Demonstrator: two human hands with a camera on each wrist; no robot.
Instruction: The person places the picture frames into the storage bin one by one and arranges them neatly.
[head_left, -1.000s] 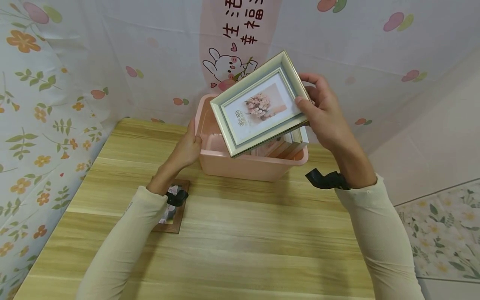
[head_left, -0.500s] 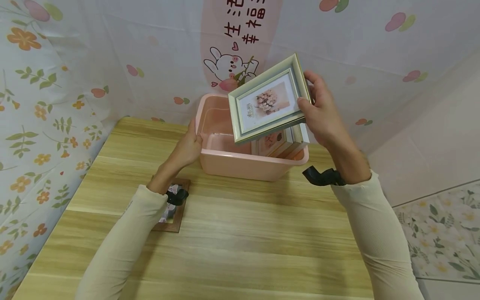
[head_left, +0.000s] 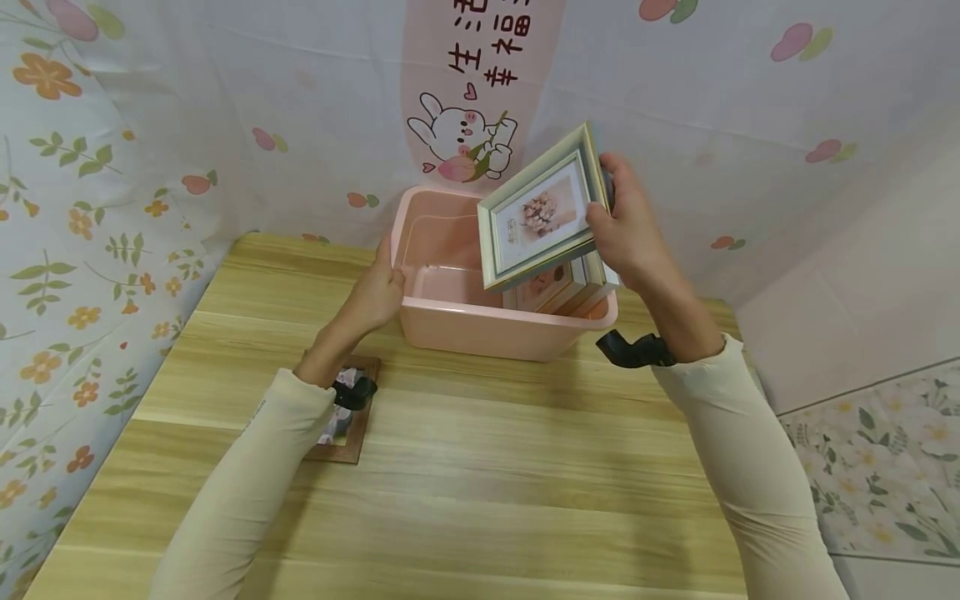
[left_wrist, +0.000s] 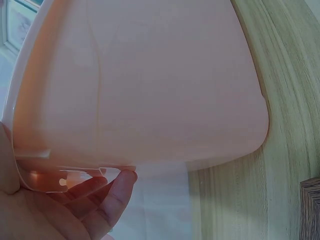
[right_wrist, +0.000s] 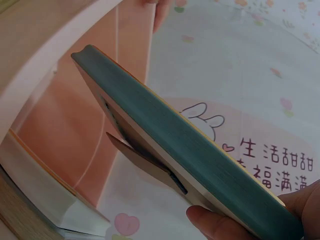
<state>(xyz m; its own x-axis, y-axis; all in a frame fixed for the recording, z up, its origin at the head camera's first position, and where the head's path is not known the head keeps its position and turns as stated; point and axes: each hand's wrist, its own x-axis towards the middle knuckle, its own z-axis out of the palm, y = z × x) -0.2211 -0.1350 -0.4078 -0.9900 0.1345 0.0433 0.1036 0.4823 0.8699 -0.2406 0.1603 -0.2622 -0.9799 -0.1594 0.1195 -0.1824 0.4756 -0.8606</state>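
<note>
In the head view my left hand [head_left: 367,296] grips the left end of a pink plastic bin [head_left: 480,327]; the left wrist view shows its fingers [left_wrist: 120,195] curled under the rim. My right hand [head_left: 633,225] pinches the right edge of a cream and blue-grey picture frame [head_left: 491,237] with a flower picture, held tilted above the bin. The right wrist view shows that frame's teal side [right_wrist: 185,145] and its back stand [right_wrist: 145,162] sticking out. Several other frames [head_left: 581,287] stand inside the bin at its right end.
A brown wooden picture frame [head_left: 348,450] lies on the wood-grain table [head_left: 525,467], partly under my left wrist. Behind the bin hangs a printed cloth [head_left: 315,100] with a rabbit drawing. A tiled wall [head_left: 847,317] stands at the right.
My right hand has moved the cream frame rightwards and a little lower, and the frame has turned more steeply. My left hand has stayed on the bin.
</note>
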